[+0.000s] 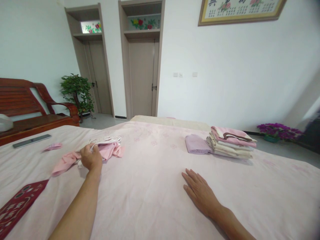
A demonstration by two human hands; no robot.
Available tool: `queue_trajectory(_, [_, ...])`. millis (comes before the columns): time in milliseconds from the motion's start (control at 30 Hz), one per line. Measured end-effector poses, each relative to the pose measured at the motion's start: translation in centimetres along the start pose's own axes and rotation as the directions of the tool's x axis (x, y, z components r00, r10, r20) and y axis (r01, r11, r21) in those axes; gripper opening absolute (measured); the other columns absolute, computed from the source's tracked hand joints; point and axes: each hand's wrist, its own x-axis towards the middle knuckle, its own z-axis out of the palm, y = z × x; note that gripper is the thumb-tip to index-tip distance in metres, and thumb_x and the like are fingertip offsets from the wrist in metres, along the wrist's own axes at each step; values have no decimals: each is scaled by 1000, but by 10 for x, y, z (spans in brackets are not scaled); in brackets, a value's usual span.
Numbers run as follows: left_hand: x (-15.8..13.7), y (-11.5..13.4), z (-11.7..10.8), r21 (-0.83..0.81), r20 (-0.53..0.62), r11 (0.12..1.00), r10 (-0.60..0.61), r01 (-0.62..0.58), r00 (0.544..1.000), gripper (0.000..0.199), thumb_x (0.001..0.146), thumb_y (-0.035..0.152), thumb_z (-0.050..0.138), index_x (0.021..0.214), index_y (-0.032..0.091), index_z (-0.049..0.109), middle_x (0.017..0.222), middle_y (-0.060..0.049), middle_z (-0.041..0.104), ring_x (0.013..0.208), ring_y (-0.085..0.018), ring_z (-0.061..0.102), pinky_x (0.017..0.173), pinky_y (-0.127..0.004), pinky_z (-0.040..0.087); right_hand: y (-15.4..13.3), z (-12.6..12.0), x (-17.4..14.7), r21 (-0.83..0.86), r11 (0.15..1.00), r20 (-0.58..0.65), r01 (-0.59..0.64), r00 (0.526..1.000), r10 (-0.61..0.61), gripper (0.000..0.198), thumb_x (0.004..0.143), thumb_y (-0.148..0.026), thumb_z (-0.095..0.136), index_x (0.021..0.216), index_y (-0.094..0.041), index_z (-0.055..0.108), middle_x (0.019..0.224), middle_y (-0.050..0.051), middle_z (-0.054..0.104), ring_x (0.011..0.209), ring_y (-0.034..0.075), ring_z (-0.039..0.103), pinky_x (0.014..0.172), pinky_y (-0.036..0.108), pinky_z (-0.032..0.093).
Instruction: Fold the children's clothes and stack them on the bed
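My left hand (91,157) is closed on a crumpled pink and white garment (110,150) at the left of the bed-like surface; its fingertips are partly hidden. Part of the pink cloth spreads out to the left of the wrist. My right hand (200,191) lies flat on the pale pink sheet (150,186), fingers stretched out, holding nothing. Beyond it sit a folded lilac cloth (197,144) and, touching its right side, a stack of folded clothes (231,143) in cream, white and pink.
A small pink cloth piece (53,146) and a phone (32,141) lie at the far left. A red patterned item (21,206) is at the near left. Behind are a wooden bench (22,103), a potted plant (77,91) and purple flowers (278,130).
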Motion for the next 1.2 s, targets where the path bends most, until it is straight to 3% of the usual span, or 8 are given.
queue_trajectory(267, [-20, 73, 2, -348, -48, 913, 210, -214, 976, 20, 91, 30, 50, 101, 17, 61, 108, -9, 67, 106, -25, 61, 97, -42, 47, -2, -1, 0, 11, 1000, -5, -3, 1000, 3, 53, 99, -47, 35, 146, -24, 46, 154, 8, 39, 144, 26, 31, 118, 49, 25])
queue_trajectory(433, [-86, 149, -15, -617, 207, 779, 295, -110, 933, 21, 92, 37, 51, 99, 20, 61, 101, -4, 68, 100, -20, 63, 92, -32, 48, 0, 1, 0, 8, 1000, 10, -6, 1000, 5, 54, 100, -47, 34, 146, -23, 45, 155, 9, 38, 144, 26, 31, 118, 49, 25])
queue_trajectory(500, [-117, 176, -28, -694, 441, 720, 390, 32, 808, 22, 94, 36, 49, 103, 20, 62, 102, -3, 69, 99, -17, 64, 90, -28, 49, 0, 0, 0, 16, 1000, 13, -5, 1000, 5, 54, 100, -47, 34, 146, -23, 46, 155, 9, 38, 144, 26, 30, 118, 49, 25])
queue_trajectory(600, [-146, 199, -43, -735, 651, 672, 665, 87, 365, 25, 94, 36, 50, 107, 21, 65, 109, -4, 70, 104, -17, 64, 94, -28, 47, -1, -3, -2, 48, 999, -4, 7, 1000, -6, 51, 99, -44, 37, 143, -21, 49, 152, 9, 42, 143, 26, 33, 118, 49, 26])
queue_trajectory(667, [-149, 200, -44, -712, 685, 702, 694, -2, 222, 28, 94, 37, 50, 110, 21, 67, 115, -5, 69, 110, -19, 62, 99, -30, 44, -1, -6, -3, 82, 996, -29, 24, 999, -22, 48, 98, -40, 39, 140, -20, 52, 149, 10, 46, 141, 26, 37, 117, 48, 29])
queue_trajectory(800, [-127, 174, -26, -495, 807, 836, 544, -236, 232, 35, 91, 43, 51, 115, 21, 66, 123, -8, 66, 118, -23, 58, 104, -34, 39, 0, -7, -5, 161, 987, -106, 9, 994, 8, 46, 95, -34, 43, 137, -19, 53, 141, 12, 55, 135, 27, 45, 113, 47, 35])
queue_trajectory(967, [-102, 133, -3, -257, 958, 912, 284, -320, 41, 51, 80, 55, 59, 116, 19, 66, 124, -10, 67, 112, -28, 62, 94, -32, 43, 2, -7, -6, 284, 959, -147, 3, 988, 41, 57, 91, -32, 47, 146, -18, 40, 139, 12, 56, 128, 25, 52, 109, 44, 40])
queue_trajectory(1200, [-112, 126, -4, -197, 979, 884, 198, -423, -43, 40, 74, 46, 61, 104, 20, 67, 103, -8, 72, 87, -24, 67, 69, -27, 44, -4, -15, -7, 275, 957, -222, 98, 974, -36, 52, 91, -27, 47, 142, -20, 44, 130, 12, 60, 120, 25, 55, 104, 45, 44])
